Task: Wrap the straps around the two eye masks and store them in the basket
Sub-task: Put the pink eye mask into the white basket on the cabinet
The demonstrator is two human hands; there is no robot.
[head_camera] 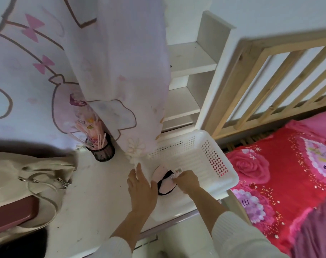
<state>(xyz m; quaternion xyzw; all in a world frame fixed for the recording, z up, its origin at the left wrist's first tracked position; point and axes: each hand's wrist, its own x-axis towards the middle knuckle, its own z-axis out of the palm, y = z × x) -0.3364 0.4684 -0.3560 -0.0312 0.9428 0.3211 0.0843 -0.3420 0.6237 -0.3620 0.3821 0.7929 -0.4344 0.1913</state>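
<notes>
Head view, looking down on a white desk [95, 198] beside a bed. Pink eye mask [163, 180] with a black strap [166, 175] across it sits at the near left corner of the white perforated basket [210, 157], apparently over the rim; whether it rests inside or on the edge is not clear. Only one mask is visible. Right hand [186, 180] is on the mask's right side, fingers curled and pinched at the strap and a small tag; grip looks closed on the mask. Left hand [141, 187] lies flat just left of the mask, fingers stretched forward and spread, holding nothing, thumb edge close to or touching the mask's left side. Both forearms wear white ribbed sleeves [232, 231]. Basket stands on the desk's right end, next to the bed with a red and pink floral cover [281, 174] and a wooden slatted headboard [273, 75]. Pale pink printed curtain [102, 71] hangs over the desk's back, its hem touching the basket's far left corner. Black mesh pen cup [102, 149] with pink sticks stands under the curtain, left of the basket. Beige bag [28, 174] with a metal chain lies at the desk's left. White shelves [190, 75] stand behind the basket.
</notes>
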